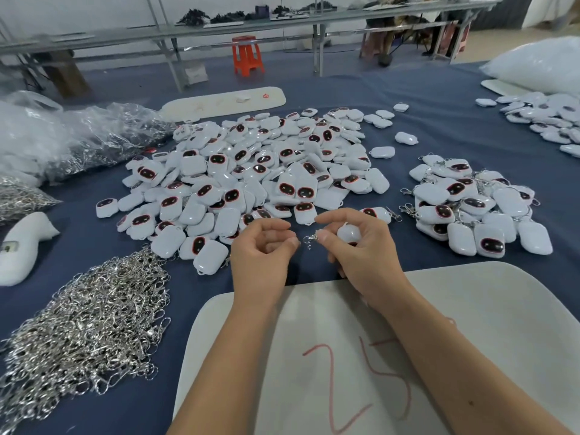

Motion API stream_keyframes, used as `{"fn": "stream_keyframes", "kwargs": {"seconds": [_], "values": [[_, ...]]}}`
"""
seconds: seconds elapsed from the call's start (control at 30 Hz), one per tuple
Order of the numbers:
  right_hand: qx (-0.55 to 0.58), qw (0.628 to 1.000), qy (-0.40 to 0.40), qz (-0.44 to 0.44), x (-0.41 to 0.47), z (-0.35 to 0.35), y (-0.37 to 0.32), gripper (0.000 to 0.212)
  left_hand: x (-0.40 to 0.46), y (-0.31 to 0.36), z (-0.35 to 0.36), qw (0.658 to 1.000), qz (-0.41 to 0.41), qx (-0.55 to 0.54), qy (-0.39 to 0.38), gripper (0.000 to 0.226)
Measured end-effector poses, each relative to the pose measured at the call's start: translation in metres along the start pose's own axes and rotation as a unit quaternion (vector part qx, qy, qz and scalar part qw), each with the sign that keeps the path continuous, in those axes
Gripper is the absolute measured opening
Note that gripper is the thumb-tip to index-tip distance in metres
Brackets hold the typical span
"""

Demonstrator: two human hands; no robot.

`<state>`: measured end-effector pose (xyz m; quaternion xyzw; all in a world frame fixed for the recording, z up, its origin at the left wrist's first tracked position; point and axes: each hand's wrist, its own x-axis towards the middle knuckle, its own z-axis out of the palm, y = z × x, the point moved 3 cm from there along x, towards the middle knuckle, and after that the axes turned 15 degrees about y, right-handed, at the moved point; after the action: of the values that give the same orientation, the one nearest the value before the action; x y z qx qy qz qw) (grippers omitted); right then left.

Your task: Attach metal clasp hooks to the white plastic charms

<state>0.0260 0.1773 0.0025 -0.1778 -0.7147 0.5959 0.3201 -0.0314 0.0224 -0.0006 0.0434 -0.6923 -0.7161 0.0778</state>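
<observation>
My right hand (361, 249) holds a white plastic charm (349, 234) in its curled fingers and pinches a small metal clasp hook (310, 239) at its thumb tip. My left hand (263, 249) is just left of the hook, fingers curled, fingertips close to it; whether they touch it is unclear. A big heap of white charms with dark red-rimmed faces (251, 177) lies behind my hands. A smaller pile of charms with clasps on them (470, 208) sits to the right. Loose metal clasp hooks (88, 328) are heaped at the front left.
A white board marked 25 in red (361, 356) lies under my forearms on the blue cloth. Plastic bags with more clasps (78, 142) lie at the far left. More charms (546, 117) and a white bag lie far right. An orange stool (248, 56) stands beyond the table.
</observation>
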Motion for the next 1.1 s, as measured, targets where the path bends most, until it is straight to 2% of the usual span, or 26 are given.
{"fn": "stream_keyframes", "kwargs": {"seconds": [0.07,0.2,0.27,0.4,0.5,0.6,0.67,0.73,0.83,0.9,1.1], "values": [[0.0,1.0,0.005,0.001,0.0,0.0,0.001,0.017,0.001,0.0,0.001,1.0,-0.006,0.009,-0.017,0.02],[-0.004,1.0,0.015,-0.006,0.001,0.0,0.0,0.019,-0.005,0.002,0.008,0.992,0.018,0.022,-0.123,0.026],[0.006,1.0,0.016,-0.006,0.001,0.0,-0.001,0.02,-0.007,0.003,0.009,0.987,0.04,0.022,-0.152,0.026],[0.007,1.0,0.023,-0.001,0.001,0.0,-0.001,0.018,-0.003,0.0,0.008,0.993,0.062,0.038,-0.093,0.019],[-0.007,0.999,0.034,0.002,0.002,0.0,0.0,0.018,0.002,-0.001,0.004,0.999,0.025,-0.003,-0.041,0.015],[-0.009,1.0,0.028,0.003,0.001,-0.001,0.0,0.018,0.004,-0.003,0.003,0.999,-0.007,-0.024,-0.029,0.013],[-0.011,1.0,0.026,0.0,0.0,0.0,0.0,0.02,0.003,-0.004,0.003,0.999,-0.005,-0.002,-0.032,0.015],[-0.007,1.0,0.023,-0.001,0.001,0.0,0.0,0.021,0.001,-0.004,0.005,0.997,0.0,0.018,-0.069,0.024],[-0.003,1.0,0.023,-0.003,0.001,-0.001,-0.001,0.022,-0.004,0.0,0.01,0.987,0.052,0.039,-0.15,0.036],[0.001,1.0,0.024,-0.001,0.001,-0.001,-0.001,0.023,-0.007,0.004,0.011,0.98,0.089,0.046,-0.171,0.034],[0.0,0.999,0.034,0.002,0.001,-0.002,0.0,0.02,-0.003,-0.001,0.007,0.991,0.063,0.036,-0.112,0.013]]}}
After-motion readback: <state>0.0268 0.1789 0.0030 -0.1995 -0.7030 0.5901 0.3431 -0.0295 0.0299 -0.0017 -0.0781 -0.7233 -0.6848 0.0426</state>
